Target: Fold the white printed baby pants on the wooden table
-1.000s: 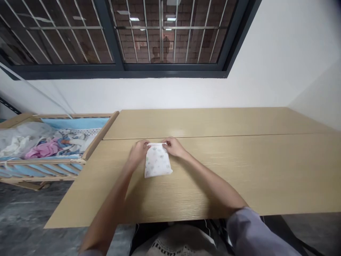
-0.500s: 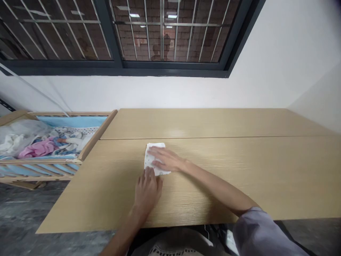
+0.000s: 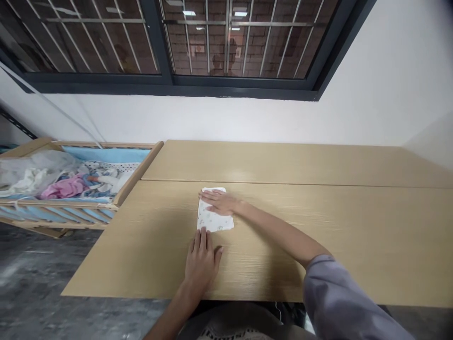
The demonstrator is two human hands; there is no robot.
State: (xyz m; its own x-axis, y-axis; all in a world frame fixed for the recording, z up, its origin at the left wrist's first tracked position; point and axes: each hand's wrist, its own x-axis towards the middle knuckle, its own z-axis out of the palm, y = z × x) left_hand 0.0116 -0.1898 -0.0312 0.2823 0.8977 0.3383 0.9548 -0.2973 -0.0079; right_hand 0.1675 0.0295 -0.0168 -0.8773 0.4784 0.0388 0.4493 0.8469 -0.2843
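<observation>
Little changed since the last frame: the head view swung slightly, so everything sat a bit further right, but hands and cloth kept about the same layout.

Room: white wall [image 3: 226, 118] below a dark window frame [image 3: 170, 87] with metal bars, brick beyond. Wooden crib [image 3: 139, 174] stood off the left end of the tabletop [image 3: 318, 222], with blue padding, pink fabric [image 3: 63, 189] and a white bundle [image 3: 31, 177] inside.

Tabletop was two light wood panels with a seam across. Folded white cloth [image 3: 212, 223] lay on the near panel, its far edge just below the seam, closer to the left end than the right. Small print on it, too small to read.

Right hand [image 3: 219, 203] was open and flat across the upper part of the cloth, no grip, reaching in from a grey sleeve [image 3: 336, 297]. Probably pinning the cloth so it couldn't slide. Left hand [image 3: 203, 267] was open, palm down on the wood, holding nothing, fingers pointing at the cloth. Cannot tell if the fingertips touched its near edge or stopped just short; likely placed to steady that edge.
</observation>
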